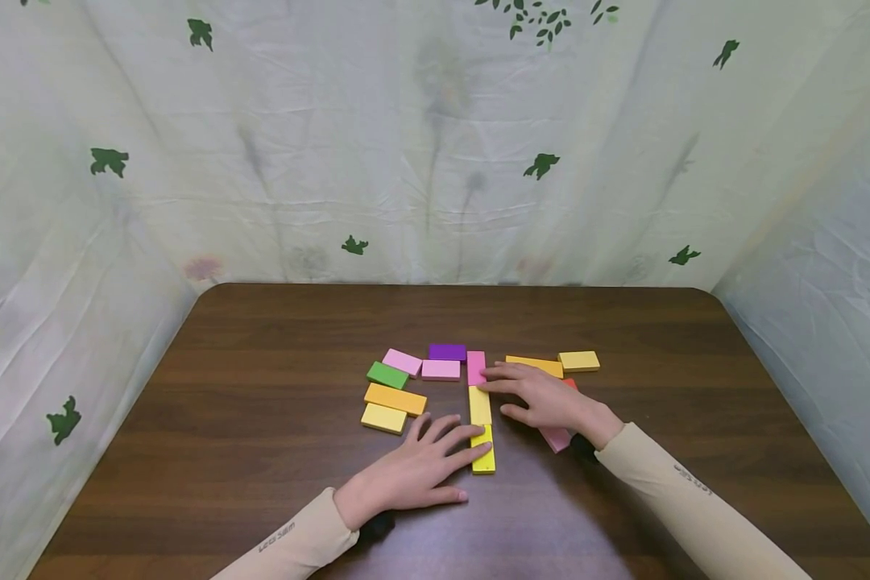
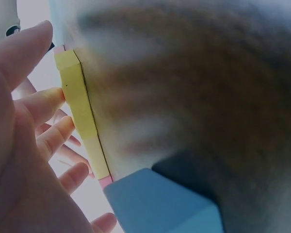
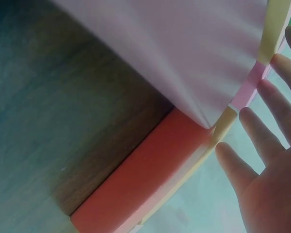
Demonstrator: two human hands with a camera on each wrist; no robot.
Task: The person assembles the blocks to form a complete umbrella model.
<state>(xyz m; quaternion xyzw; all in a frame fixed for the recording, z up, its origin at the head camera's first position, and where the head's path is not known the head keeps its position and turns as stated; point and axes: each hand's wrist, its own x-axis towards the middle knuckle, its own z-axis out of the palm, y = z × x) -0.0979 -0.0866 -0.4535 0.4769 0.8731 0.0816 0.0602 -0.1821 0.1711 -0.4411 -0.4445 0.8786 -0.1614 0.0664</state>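
A straight column of flat blocks runs down the middle in the head view: a pink block (image 1: 476, 368), a pale yellow block (image 1: 480, 403) and a bright yellow block (image 1: 483, 462). With fingers spread, my left hand (image 1: 420, 469) touches the bright yellow block from the left, two fingertips lying over it; the left wrist view shows those fingertips against the bright yellow block (image 2: 78, 99). My right hand (image 1: 540, 395) reaches in from the right, fingers extended, its fingertips at the pink and pale yellow blocks. Under that hand, a red block (image 3: 140, 170) is partly hidden.
Left of the column lie a purple block (image 1: 447, 352), two light pink blocks (image 1: 441, 370), a green block (image 1: 387, 374), an orange block (image 1: 395, 399) and a light yellow block (image 1: 384, 418). At right are another orange block (image 1: 534, 366), a yellow block (image 1: 578, 361) and a pink block (image 1: 556, 439).
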